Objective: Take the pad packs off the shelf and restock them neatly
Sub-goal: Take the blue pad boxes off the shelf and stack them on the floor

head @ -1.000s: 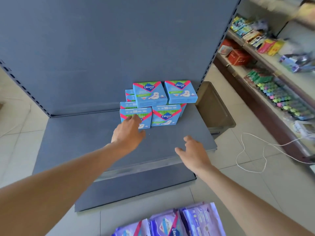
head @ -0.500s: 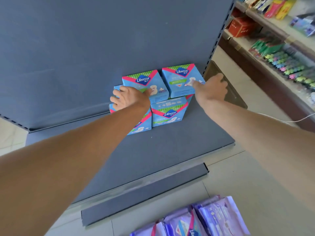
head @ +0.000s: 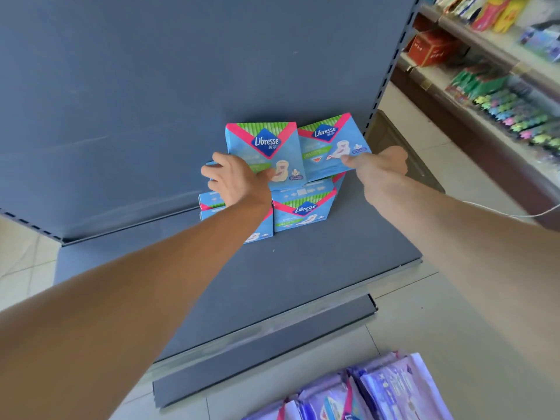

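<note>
Shelf (head: 303, 268): matt grey painted metal, smooth. Blue pad packs (head: 303, 210) at its back: glossy printed plastic wrap. Purple packs (head: 378, 392) on floor below shelf: shiny plastic film.

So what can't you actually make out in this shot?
- Head view: the left hand and forearm cover the lower-left blue Libresse packs, so their count is unclear.
- The purple packs are cut off by the bottom edge.
- The goods on the side shelves are too blurred to identify.
</note>
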